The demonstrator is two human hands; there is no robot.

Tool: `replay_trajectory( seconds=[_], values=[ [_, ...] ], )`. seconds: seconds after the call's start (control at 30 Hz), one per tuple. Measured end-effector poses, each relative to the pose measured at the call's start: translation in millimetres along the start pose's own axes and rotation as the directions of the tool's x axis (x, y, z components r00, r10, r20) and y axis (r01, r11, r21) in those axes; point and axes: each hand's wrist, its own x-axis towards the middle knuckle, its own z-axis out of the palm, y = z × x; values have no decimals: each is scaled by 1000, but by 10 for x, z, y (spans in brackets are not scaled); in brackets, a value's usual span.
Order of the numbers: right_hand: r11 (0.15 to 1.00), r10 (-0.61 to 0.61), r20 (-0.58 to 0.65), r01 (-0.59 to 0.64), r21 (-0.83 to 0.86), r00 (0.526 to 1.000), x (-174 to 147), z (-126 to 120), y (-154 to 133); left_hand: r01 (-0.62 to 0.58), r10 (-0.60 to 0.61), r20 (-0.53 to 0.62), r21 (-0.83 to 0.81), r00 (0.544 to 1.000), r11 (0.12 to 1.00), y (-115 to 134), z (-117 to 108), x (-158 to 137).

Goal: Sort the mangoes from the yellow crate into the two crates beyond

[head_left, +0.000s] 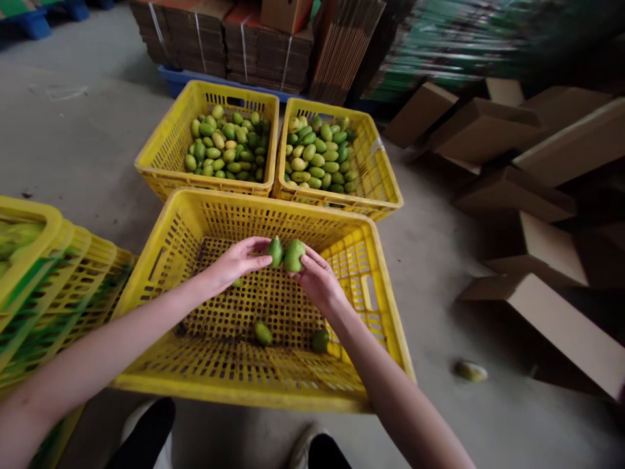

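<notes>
My left hand pinches a small green fruit with a pointed top, mango-like in look. In the fingers of my right hand is a rounder, lighter green fruit. The two fruits are side by side, nearly touching, above a yellow slatted plastic crate. On the bottom of that crate lie a green fruit near the front and a darker one to its right. Another is partly hidden below my left wrist.
Behind stand two yellow crates partly filled with green and yellowish fruit. At left is another yellow crate with fruit. Open cardboard boxes stand at right, near a loose fruit on the floor. Flattened cardboard is stacked behind.
</notes>
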Motion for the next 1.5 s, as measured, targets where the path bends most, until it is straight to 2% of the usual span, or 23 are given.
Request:
replay_trajectory(
  seconds=[0.1, 0.23, 0.37, 0.5, 0.57, 0.67, 0.77, 0.97, 1.13, 1.3, 1.4, 1.5],
  values=[
    [993, -121, -22, 121, -12, 992, -13, 38, -23, -128, 127, 13, 18, 992, 992, -26, 4, -1],
    [968, -232, -18, 229, -105, 972, -25, 62, -36, -149, 147, 44, 54, 988, 987, -30, -17, -7],
    [961, -245, -19, 240, -135, 969, -33, 53, -36, -152, 151, 24, 66, 988, 986, -9, -25, -26],
    [963, -239, -25, 233, -136, 971, -40, 42, -44, -67, 68, -30, 7, 997, 998, 14, -11, -39],
    [966, -232, -29, 226, -122, 972, -39, 40, -46, -62, 61, -33, -24, 998, 998, 18, -5, -36],
    [979, -188, -15, 186, -82, 982, -34, 45, -22, -99, 96, -89, -29, 991, 995, 1, -6, -19],
    [991, -121, 15, 122, -48, 992, -28, 63, 31, -78, 77, -134, -7, 988, 997, -32, -18, -3],
    [999, 9, 40, -7, -44, 999, -26, 98, 103, 16, -1, -126, 120, 992, 993, -40, -32, -8],
    [990, 100, 97, -89, -108, 990, -42, 129, 102, 109, -104, -44, 145, 994, 983, 14, -29, -16],
    [988, 124, 47, -119, -94, 991, -57, 145, 94, 171, -165, -57, 123, 985, 978, 15, -60, 3],
    [966, 238, 91, -225, -131, 967, -41, 117, 102, 239, -243, 17, 125, 970, 963, 24, -70, 3],
    [913, 376, 152, -338, -228, 914, -17, 69, 131, 283, -301, 93, 171, 949, 944, 37, -66, -3]
  ],
)
